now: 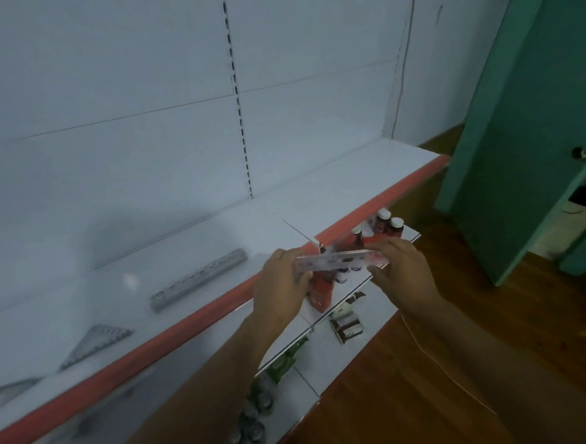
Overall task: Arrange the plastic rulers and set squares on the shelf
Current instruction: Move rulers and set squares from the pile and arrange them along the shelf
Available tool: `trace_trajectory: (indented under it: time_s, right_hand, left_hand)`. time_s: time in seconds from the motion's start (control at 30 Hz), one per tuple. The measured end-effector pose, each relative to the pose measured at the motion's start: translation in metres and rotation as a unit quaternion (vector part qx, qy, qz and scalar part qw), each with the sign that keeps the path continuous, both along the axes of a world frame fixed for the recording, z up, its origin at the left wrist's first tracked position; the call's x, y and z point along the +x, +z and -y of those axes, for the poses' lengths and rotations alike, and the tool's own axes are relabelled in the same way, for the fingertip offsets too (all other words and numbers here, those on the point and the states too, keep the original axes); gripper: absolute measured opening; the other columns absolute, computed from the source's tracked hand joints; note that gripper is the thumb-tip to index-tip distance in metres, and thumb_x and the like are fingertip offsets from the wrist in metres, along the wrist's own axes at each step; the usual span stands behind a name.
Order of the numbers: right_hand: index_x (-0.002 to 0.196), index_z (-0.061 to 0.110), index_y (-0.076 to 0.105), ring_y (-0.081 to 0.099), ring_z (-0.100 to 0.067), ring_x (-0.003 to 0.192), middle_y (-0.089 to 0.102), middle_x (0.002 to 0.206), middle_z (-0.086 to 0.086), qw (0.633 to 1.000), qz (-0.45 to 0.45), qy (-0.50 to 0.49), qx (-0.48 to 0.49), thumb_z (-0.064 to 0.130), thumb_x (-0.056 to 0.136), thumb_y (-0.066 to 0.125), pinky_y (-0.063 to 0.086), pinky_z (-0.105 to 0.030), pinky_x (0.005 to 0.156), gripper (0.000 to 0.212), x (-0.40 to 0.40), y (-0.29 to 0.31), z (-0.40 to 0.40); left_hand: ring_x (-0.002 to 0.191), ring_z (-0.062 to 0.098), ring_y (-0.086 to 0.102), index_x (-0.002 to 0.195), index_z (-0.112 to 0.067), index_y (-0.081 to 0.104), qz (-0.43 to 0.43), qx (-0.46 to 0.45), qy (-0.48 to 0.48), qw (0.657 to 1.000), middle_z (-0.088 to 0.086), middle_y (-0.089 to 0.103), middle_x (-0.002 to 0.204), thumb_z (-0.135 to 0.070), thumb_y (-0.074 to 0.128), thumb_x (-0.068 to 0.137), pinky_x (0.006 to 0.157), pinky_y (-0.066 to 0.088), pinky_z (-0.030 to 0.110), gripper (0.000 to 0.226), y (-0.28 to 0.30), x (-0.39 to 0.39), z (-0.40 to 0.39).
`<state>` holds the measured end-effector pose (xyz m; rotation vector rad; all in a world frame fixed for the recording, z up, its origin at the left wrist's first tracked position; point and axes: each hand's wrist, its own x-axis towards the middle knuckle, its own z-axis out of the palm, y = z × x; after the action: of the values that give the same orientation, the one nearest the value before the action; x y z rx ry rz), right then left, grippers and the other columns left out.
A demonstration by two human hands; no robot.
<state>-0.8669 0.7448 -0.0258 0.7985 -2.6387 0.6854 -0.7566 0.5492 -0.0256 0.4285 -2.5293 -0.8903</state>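
Clear plastic ruler (342, 260), long axis level, pinched endwise by left hand (281, 284) and right hand (403, 273); white red-edged shelf (284, 208) lies ahead-left.

Motion blur obscures the markings on the clear ruler (342, 260) and the labels of the bottles (388, 224) on the lower shelf, while a set square (6, 388) is cut off at the left edge.

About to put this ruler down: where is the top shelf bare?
Bare from the grey ruler rightwards to the shelf end, behind the red lip. Left is crowded: a set square, then another piece at the frame edge. Both hands hold the clear ruler.
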Motion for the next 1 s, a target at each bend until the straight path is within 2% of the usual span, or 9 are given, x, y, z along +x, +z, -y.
trace_trajectory:
  time_s: [0.07,0.17,0.23,0.43,0.6,0.7,0.9,1.0]
  right_hand:
    - [0.118,0.021,0.064,0.057,-0.018,0.109,0.063,0.119,0.001,0.999,0.004,0.039,-0.003,0.022,0.081,0.074,0.044,-0.037,0.097,0.038,-0.015,-0.004,0.012]
    - [0.118,0.022,0.063,0.058,-0.016,0.104,0.063,0.116,0.002,0.993,0.024,0.113,-0.002,0.023,0.082,0.073,0.05,-0.037,0.094,0.037,-0.033,-0.012,0.04]
    - [0.114,0.017,0.065,0.06,-0.019,0.1,0.065,0.111,-0.002,0.986,0.021,0.163,-0.015,0.022,0.081,0.073,0.046,-0.029,0.092,0.035,-0.034,-0.015,0.066]
    - [0.116,0.016,0.064,0.057,-0.022,0.106,0.063,0.114,-0.005,0.956,0.031,0.292,-0.011,0.017,0.08,0.073,0.038,-0.024,0.089,0.037,-0.017,-0.021,0.158]
    - [0.114,0.013,0.064,0.055,-0.019,0.104,0.061,0.111,-0.003,0.936,0.064,0.346,-0.014,0.016,0.082,0.072,0.037,-0.022,0.085,0.034,-0.003,-0.024,0.21]
    - [0.112,0.011,0.066,0.057,-0.022,0.098,0.063,0.106,-0.005,0.931,0.062,0.359,0.01,0.014,0.08,0.074,0.04,-0.024,0.079,0.034,-0.006,-0.024,0.231]
    - [0.11,0.013,0.068,0.058,-0.022,0.096,0.065,0.104,-0.002,0.927,0.063,0.368,0.044,0.02,0.078,0.077,0.044,-0.029,0.08,0.034,-0.013,-0.027,0.244]
    - [0.112,0.016,0.067,0.056,-0.018,0.098,0.064,0.108,0.001,0.922,0.066,0.376,0.06,0.024,0.08,0.075,0.038,-0.024,0.079,0.034,-0.018,-0.029,0.251]
  left_hand:
    - [0.112,0.017,0.057,0.132,-0.02,0.053,-0.003,-0.014,0.03,0.999,0.0,0.058,0.126,-0.026,0.065,0.09,0.098,0.048,0.033,0.045,-0.002,-0.003,0.005]
    - [0.106,0.017,0.058,0.128,-0.022,0.055,0.021,-0.024,0.085,0.996,-0.001,0.059,0.123,-0.027,0.062,0.091,0.094,0.05,0.036,0.038,-0.006,0.003,0.022]
    - [0.101,0.015,0.058,0.126,-0.024,0.056,0.03,-0.007,0.13,0.991,-0.003,0.059,0.121,-0.026,0.062,0.088,0.091,0.05,0.036,0.038,-0.009,0.017,0.038]
    - [0.102,0.017,0.058,0.124,-0.022,0.058,0.048,-0.023,0.226,0.973,-0.002,0.06,0.116,-0.027,0.066,0.087,0.091,0.047,0.034,0.038,-0.014,0.07,0.103]
    - [0.112,0.021,0.052,0.124,-0.021,0.058,0.088,-0.03,0.262,0.961,0.001,0.058,0.118,-0.03,0.064,0.088,0.097,0.044,0.04,0.038,-0.018,0.101,0.147]
    - [0.115,0.021,0.048,0.124,-0.02,0.057,0.107,-0.027,0.263,0.958,0.002,0.056,0.121,-0.031,0.063,0.089,0.1,0.041,0.037,0.037,-0.022,0.108,0.164]
    - [0.117,0.02,0.044,0.124,-0.02,0.058,0.15,-0.039,0.24,0.958,0.001,0.054,0.126,-0.03,0.062,0.09,0.099,0.039,0.035,0.036,-0.022,0.105,0.181]
    - [0.114,0.02,0.047,0.124,-0.022,0.059,0.175,-0.048,0.252,0.951,0.0,0.057,0.123,-0.029,0.062,0.089,0.096,0.039,0.035,0.036,-0.02,0.102,0.186]
